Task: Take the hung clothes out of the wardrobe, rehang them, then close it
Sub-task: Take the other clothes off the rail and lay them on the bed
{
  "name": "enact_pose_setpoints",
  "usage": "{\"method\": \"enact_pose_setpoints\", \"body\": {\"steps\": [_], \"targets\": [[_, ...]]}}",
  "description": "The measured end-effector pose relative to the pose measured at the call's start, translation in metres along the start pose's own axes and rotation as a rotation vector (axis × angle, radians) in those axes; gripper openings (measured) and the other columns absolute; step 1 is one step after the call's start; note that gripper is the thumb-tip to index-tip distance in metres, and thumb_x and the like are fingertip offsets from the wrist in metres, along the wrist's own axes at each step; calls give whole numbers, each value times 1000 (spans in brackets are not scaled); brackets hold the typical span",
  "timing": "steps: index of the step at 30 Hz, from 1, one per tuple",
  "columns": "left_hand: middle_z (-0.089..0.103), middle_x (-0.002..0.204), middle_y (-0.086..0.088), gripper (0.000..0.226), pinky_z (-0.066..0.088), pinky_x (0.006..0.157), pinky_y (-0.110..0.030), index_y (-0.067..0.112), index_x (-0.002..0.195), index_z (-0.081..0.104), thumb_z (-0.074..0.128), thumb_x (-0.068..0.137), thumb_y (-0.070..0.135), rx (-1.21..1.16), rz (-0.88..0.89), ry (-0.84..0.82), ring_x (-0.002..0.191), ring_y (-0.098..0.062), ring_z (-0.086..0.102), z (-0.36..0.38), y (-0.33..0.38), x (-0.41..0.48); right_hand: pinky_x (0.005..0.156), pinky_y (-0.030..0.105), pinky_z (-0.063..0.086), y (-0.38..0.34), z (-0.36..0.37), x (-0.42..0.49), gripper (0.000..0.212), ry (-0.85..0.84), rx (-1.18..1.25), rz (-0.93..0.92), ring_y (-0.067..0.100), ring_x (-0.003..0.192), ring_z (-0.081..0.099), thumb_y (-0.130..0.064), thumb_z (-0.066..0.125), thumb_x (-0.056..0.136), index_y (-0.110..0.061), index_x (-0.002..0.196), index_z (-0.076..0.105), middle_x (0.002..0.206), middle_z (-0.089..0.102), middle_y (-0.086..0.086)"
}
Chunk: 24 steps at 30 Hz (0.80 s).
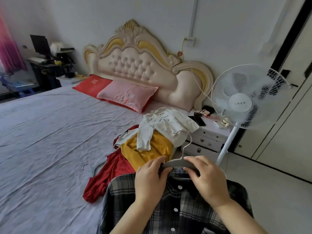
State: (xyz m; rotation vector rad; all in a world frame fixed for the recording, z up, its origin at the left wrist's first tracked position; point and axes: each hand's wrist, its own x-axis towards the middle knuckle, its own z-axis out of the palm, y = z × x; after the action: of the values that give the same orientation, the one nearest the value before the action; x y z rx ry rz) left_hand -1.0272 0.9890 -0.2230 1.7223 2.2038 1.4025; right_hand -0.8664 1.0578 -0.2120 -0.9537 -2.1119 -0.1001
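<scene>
**Plaid shirt held on a hanger over the bed's edge**

A grey hanger (177, 162) is held by both hands at the bottom of the view, its metal hook pointing up and away from the person. The left grip (150, 181) is closed round the hanger's left arm, where the dark collar of a plaid shirt (177, 210) is bunched against it. The right grip (207, 181) is closed on the right arm, with the fingertips pinched over its top edge. The shirt hangs below the hands, button placket facing up, with 3 white buttons seen.

Just beyond the hands, 3 garments are piled on the bed (50, 132) near its right edge: a red garment (109, 173) lowest, a mustard garment (148, 149) on it, and a white printed top (162, 125) on top. 2 bare hangers (87, 168) lie on the sheet beside the pile.

A pink pillow (128, 95) and a red pillow (92, 85) are set against the headboard (135, 65). A white fan (236, 102) stands by the nightstand (206, 139), and cream panelled doors (278, 115) with dark trim fill the right side.
</scene>
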Motion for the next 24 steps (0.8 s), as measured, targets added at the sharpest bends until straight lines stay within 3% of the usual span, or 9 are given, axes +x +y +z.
{"method": "enact_pose_setpoints", "body": {"steps": [11, 24], "targets": [[67, 98, 9, 37, 42, 78, -28, 25, 119, 61, 63, 85, 39, -10, -41, -59, 85, -12, 61, 84, -26, 150, 53, 21, 51, 93, 80, 119, 39, -9, -27, 2, 17, 67, 66, -12, 86, 60, -15, 96, 71, 85, 68, -3], [64, 103, 9, 39, 41, 75, -27, 28, 123, 56, 59, 86, 41, 70, -234, 7, 90, -13, 57, 224, -33, 313, 59, 25, 55, 264, 189, 268, 40, -52, 199, -130, 17, 73, 67, -7, 85, 62, -13, 99, 72, 86, 69, -1]]}}
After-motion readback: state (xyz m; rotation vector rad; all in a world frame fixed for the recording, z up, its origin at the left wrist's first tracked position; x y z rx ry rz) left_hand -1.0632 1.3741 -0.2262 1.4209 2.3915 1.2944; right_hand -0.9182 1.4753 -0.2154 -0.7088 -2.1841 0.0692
